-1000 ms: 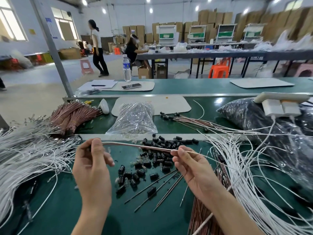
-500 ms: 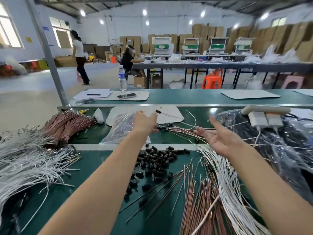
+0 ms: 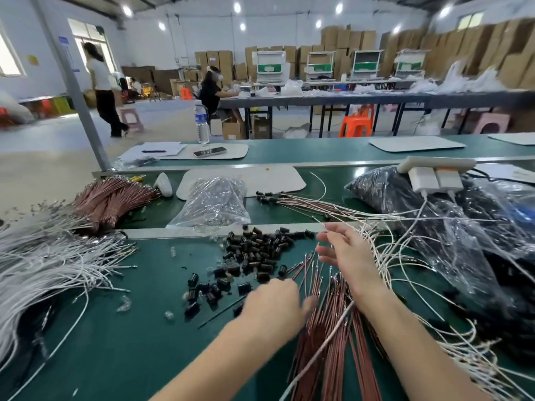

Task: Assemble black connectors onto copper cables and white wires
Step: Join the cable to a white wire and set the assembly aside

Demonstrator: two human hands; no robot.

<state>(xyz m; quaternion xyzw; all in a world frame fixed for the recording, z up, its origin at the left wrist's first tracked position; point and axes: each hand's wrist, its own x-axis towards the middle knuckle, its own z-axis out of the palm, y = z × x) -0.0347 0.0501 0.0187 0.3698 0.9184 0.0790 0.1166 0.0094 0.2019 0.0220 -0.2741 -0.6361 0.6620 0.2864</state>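
Both hands have pulled back to lower centre; the left hand [image 3: 272, 302] sits knuckles-up on the copper cables [image 3: 344, 360], its fingers' grip impossible to tell. The right hand [image 3: 346, 256], fingers spread, hovers beside white wires [image 3: 382, 257]; black connectors [image 3: 260, 250] lie heaped at centre.

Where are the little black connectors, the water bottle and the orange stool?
black connectors [image 3: 260, 250], head view, middle of the loose pile.
water bottle [image 3: 202, 125], head view, middle of its body.
orange stool [image 3: 356, 127], head view, its front face.
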